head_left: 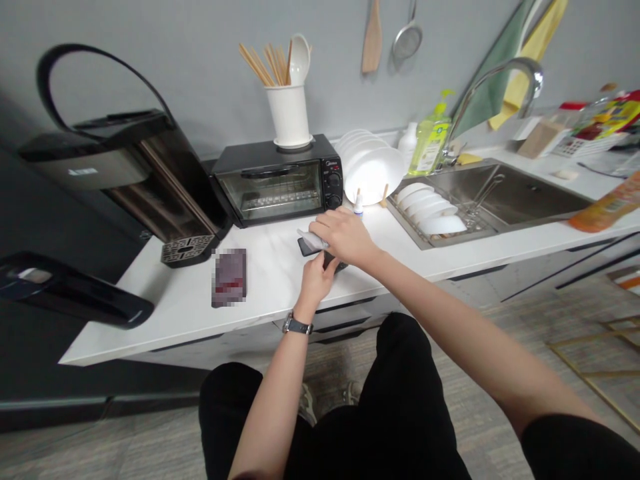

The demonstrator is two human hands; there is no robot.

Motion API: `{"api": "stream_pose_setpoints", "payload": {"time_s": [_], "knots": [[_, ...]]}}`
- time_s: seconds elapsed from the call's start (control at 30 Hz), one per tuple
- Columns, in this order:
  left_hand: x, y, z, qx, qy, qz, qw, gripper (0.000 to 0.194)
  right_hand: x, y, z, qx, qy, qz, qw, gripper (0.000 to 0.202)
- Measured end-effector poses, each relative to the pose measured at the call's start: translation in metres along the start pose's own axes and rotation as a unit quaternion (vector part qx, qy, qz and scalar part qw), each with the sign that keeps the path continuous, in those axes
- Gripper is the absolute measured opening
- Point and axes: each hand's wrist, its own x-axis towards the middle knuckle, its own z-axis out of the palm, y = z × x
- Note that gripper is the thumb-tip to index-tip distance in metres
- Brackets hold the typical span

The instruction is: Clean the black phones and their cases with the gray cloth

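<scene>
My left hand (316, 281), with a watch on its wrist, is closed on a dark flat object (307, 248) near the counter's front edge. Most of that object lies under my hands, so its kind cannot be made out. From above, my right hand (347, 235) presses a thin light-grey cloth (314, 239) against it, fingers bent together. Just behind my right hand stands a small white bottle (359, 207) with a blue band. To the left on the counter (273, 267) lies a dark flat rectangular item (230, 277), blurred out in part.
A black toaster oven (280, 183) carries a white utensil holder (289, 113). Left of it are a tall dark dispenser (165, 180) and a black cylinder (75, 293). White plates (375, 175), a soap bottle (430, 143) and a sink (530, 203) with bowls (430, 208) stand right.
</scene>
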Motion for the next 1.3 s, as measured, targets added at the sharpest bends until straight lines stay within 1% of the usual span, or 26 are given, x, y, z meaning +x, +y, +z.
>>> {"api": "stream_pose_setpoints", "payload": {"time_s": [0.03,0.07,0.1,0.17,0.23,0.27,0.33,0.37,0.43,0.5,0.57,0.63,0.67,0.7,0.73,0.77,0.83,0.87,0.93,1.0,1.07,1.13,1.2,1.3], "knots": [[0.0,0.001,0.0,-0.005,0.007,-0.007,1.0,0.025,-0.001,0.0,0.001,0.004,0.016,0.044,0.999,0.026],[0.0,0.001,0.0,-0.01,0.013,-0.014,1.0,0.027,-0.001,-0.001,0.001,0.01,0.022,0.098,0.995,0.033],[0.001,0.002,0.0,-0.015,0.017,-0.019,1.0,0.028,0.0,-0.003,-0.002,0.015,0.015,0.153,0.988,0.043],[0.0,0.002,0.0,-0.023,0.017,-0.021,0.999,0.029,0.004,-0.006,-0.012,0.012,-0.029,0.239,0.971,0.058],[0.0,0.002,0.0,-0.028,0.009,-0.017,0.999,0.028,0.011,-0.01,-0.025,-0.001,-0.089,0.267,0.96,0.061],[0.0,0.002,0.0,-0.028,0.006,-0.015,0.999,0.026,0.014,-0.012,-0.031,-0.007,-0.114,0.261,0.958,0.059],[-0.001,0.0,-0.001,-0.023,0.0,-0.008,1.0,0.023,0.02,-0.014,-0.04,-0.01,-0.155,0.219,0.963,0.05],[-0.002,-0.001,-0.001,-0.016,-0.003,-0.005,1.0,0.023,0.021,-0.015,-0.041,-0.01,-0.167,0.188,0.968,0.045],[-0.002,-0.002,-0.001,-0.004,-0.007,-0.003,1.0,0.023,0.021,-0.015,-0.038,-0.012,-0.169,0.121,0.978,0.038],[-0.002,-0.003,-0.001,0.002,-0.009,-0.003,1.0,0.024,0.017,-0.012,-0.028,-0.011,-0.138,0.058,0.989,0.032],[-0.002,-0.004,-0.001,0.003,-0.008,0.0,1.0,0.023,0.01,-0.006,-0.016,-0.001,-0.083,0.001,0.997,0.027],[-0.001,-0.005,0.0,0.001,-0.009,0.005,1.0,0.022,0.002,0.0,-0.007,0.016,-0.02,-0.045,0.999,0.028],[-0.001,-0.006,0.0,-0.001,-0.008,0.005,1.0,0.021,-0.001,0.003,-0.004,0.026,0.008,-0.056,0.998,0.032],[-0.001,-0.007,0.0,-0.006,-0.006,0.003,1.0,0.021,-0.003,0.004,-0.002,0.036,0.029,-0.053,0.997,0.04],[-0.001,-0.007,0.001,-0.014,-0.002,0.001,1.0,0.02,-0.005,0.005,-0.002,0.047,0.039,-0.037,0.997,0.049],[-0.001,-0.007,0.001,-0.023,0.005,0.0,1.0,0.019,-0.006,0.005,-0.004,0.057,0.034,-0.006,0.998,0.058],[-0.001,-0.007,0.001,-0.036,0.018,0.004,0.999,0.02,-0.003,0.002,-0.011,0.065,-0.007,0.085,0.994,0.071],[-0.001,-0.007,0.001,-0.036,0.02,0.006,0.999,0.021,0.0,0.001,-0.015,0.06,-0.032,0.136,0.988,0.074],[-0.002,-0.006,0.001,-0.029,0.015,0.004,0.999,0.024,0.009,-0.002,-0.024,0.045,-0.08,0.223,0.97,0.071],[-0.002,-0.005,0.001,-0.027,0.011,-0.001,1.0,0.03,0.019,-0.004,-0.031,0.041,-0.129,0.267,0.954,0.065],[-0.001,-0.006,0.0,-0.033,0.011,-0.002,0.999,0.032,0.028,-0.006,-0.034,0.043,-0.171,0.269,0.947,0.063],[0.0,-0.006,0.0,-0.04,0.008,-0.002,0.999,0.031,0.032,-0.007,-0.033,0.033,-0.175,0.243,0.954,0.061],[0.001,-0.006,-0.001,-0.038,0.006,-0.007,0.999,0.031,0.031,-0.008,-0.028,0.021,-0.147,0.177,0.973,0.055],[0.0,-0.004,-0.002,-0.025,0.009,-0.013,1.0,0.03,0.02,-0.006,-0.015,0.031,-0.076,0.043,0.996,0.049]]}}
